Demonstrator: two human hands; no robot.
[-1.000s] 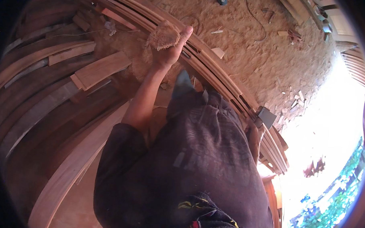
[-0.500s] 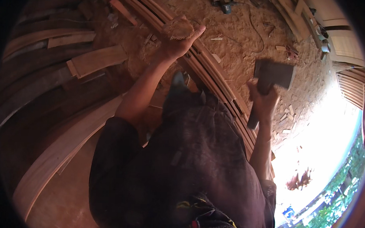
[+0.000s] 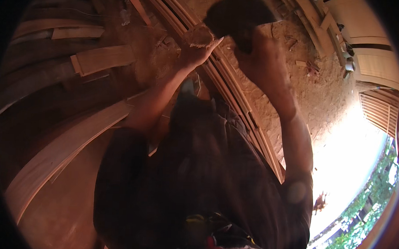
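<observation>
My right hand is closed around a hatchet with a broad dark head, raised at the top middle and smeared by motion. To the left, my left hand grips a brown piece of wood with a rough, fibrous top, its thumb pointing to the right. That piece is at the long wooden strips running diagonally from the top to the lower right; whether it touches them I cannot tell. The raised hatchet head is close to my left hand's thumb, above and to the right of it.
Boards lie at the left, and a long curved plank is at the lower left. More planks and pale panels stand at the upper right. Wood scraps lie on the brown ground.
My right hand has swung the hatchet up and to the left, from the right side to near my left hand. The left hand keeps its grip on the wood piece.
</observation>
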